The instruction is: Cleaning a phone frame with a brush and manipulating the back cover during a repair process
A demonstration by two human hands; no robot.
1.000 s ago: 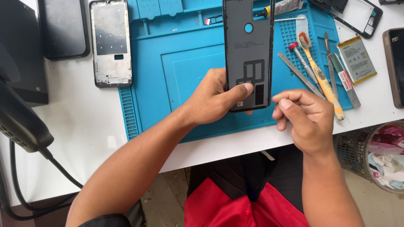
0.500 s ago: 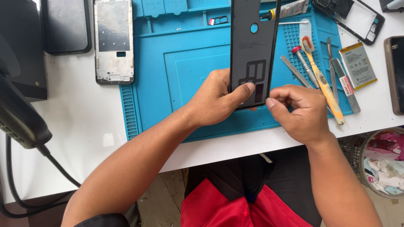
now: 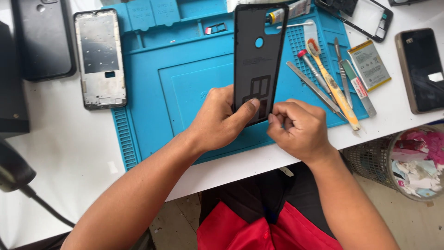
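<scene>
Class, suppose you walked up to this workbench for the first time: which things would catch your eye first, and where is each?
First, the black back cover, held up at the centre over the blue mat: the left hand grips its lower edge and the right hand pinches at its bottom corner. Next, the row of tools on the mat's right side, and the bare phone frame lying at the mat's left edge.

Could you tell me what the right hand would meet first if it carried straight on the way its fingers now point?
The right hand points left, toward the lower edge of the black phone back cover that the left hand holds. It would probably meet that edge first, and may already touch it; depth is unclear.
</scene>
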